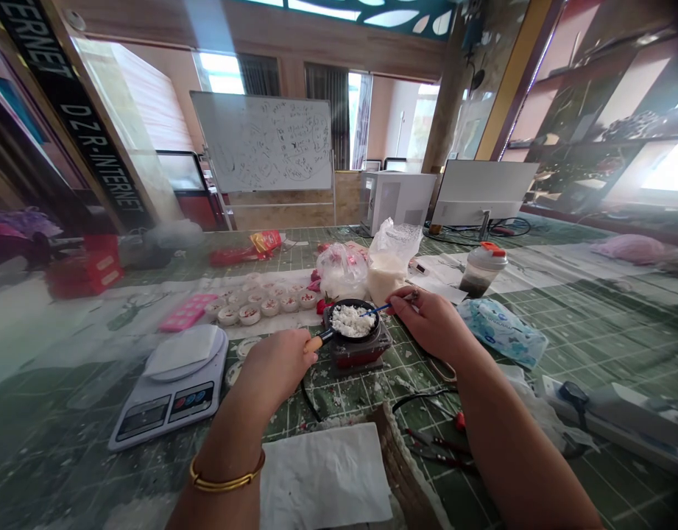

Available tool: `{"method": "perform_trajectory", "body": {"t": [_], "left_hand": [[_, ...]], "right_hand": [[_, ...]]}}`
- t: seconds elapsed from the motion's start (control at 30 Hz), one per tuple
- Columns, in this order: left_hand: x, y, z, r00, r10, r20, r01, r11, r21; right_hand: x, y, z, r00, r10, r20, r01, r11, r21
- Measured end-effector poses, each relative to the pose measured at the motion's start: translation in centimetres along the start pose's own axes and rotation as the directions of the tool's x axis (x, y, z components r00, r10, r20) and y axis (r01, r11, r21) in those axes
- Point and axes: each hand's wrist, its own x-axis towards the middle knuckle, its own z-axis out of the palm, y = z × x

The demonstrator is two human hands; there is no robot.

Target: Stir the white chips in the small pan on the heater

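My left hand (277, 364) is closed around the wooden handle of a small black frying pan (331, 333). The pan rests on a small dark-and-red hot plate (358, 357). White flakes (352, 321) fill much of the pan. My right hand (419, 315) pinches a thin blue stirring stick (380, 308), whose far end reaches into the flakes. Just behind the pan stands an open clear bag of pale granules (388, 265). Left of the pan are several small round white cups (249, 314) with reddish bits on top.
A white kitchen scale (170, 397) and a pink mould (187, 313) lie to the left. To the right are a tissue pack (501, 330), a shaker bottle (483, 271) and a power strip (620, 423). White paper (327, 478) lies in front, beside pliers-like tools (441, 445).
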Motion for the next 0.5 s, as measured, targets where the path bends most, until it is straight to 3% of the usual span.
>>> {"method": "perform_trajectory", "body": {"t": [0.13,0.33,0.5], "left_hand": [[0.10,-0.03,0.12,1.000,-0.006,-0.002,0.006,1.000,-0.006],[0.07,-0.04,0.08,1.000,0.000,-0.004,0.000,1.000,0.000],[0.05,-0.07,0.02,1.000,-0.002,-0.003,0.002,1.000,0.006]], "right_hand": [[0.00,-0.07,0.19,1.000,-0.017,0.021,0.020,0.993,-0.112],[-0.39,-0.75,0.58,0.994,-0.075,0.074,0.069,0.995,0.075],[-0.37,-0.39,0.40,0.989,-0.082,0.119,0.069,0.992,0.108]]}}
